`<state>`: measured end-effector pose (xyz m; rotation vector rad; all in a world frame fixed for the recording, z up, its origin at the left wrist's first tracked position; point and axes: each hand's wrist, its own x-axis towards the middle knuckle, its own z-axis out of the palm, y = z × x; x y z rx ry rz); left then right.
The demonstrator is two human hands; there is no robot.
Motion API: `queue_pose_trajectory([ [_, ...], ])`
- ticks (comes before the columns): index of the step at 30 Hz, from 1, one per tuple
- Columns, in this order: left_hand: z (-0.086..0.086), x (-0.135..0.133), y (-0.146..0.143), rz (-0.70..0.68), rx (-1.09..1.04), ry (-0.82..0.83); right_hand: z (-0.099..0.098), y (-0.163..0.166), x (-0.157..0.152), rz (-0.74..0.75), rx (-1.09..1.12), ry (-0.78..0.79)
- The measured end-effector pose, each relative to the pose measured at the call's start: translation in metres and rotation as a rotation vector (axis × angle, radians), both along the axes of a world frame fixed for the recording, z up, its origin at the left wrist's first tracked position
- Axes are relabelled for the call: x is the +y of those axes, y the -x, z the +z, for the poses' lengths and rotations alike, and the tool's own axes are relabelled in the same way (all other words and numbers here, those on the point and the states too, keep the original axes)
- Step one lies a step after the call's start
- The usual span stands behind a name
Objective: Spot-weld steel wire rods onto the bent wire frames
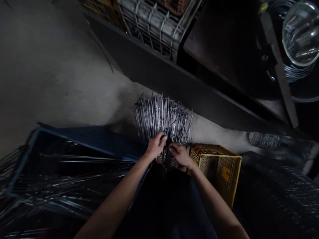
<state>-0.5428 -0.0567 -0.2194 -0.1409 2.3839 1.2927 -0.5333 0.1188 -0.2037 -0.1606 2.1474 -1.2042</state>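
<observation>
Silvery thin metal rods (159, 114) seem stiff; pinch mid-shaft. Your hands (156, 146) curl at their near side; contents I cannot tell.

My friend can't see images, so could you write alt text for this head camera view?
A person's bare left hand and right hand, fingers curled, are close together over a dense cluster of shiny metal rods. A blue crate holding long rods is at left, a yellow crate at right.
</observation>
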Motion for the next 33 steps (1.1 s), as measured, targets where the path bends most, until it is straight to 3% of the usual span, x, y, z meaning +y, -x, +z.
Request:
queue_pose_trajectory([
  [3,0.007,-0.008,-0.003,-0.184,0.057,-0.089,-0.006,0.007,0.003,-0.111,-0.254,0.125],
  [5,0.009,-0.010,-0.009,-0.281,0.148,-0.084,-0.010,0.011,0.002,-0.126,-0.302,0.140],
  [14,0.001,0.004,-0.019,-0.544,0.317,0.183,-0.021,0.021,0.005,0.093,0.010,0.056],
  [20,0.006,-0.008,-0.006,-0.546,0.252,0.102,-0.013,0.014,0.014,0.075,0.156,-0.124],
  [26,0.015,-0.032,-0.007,-0.543,0.311,0.252,-0.049,0.003,0.050,0.003,0.127,-0.340],
  [28,0.016,-0.041,-0.011,-0.512,0.275,0.218,-0.057,0.006,0.062,-0.024,0.087,-0.304],
  [30,0.013,-0.052,-0.011,-0.351,0.228,0.166,-0.060,0.016,0.067,-0.066,0.005,-0.199],
  [33,-0.002,-0.065,0.002,0.203,0.063,0.050,-0.060,0.034,0.057,-0.225,-0.201,0.101],
])
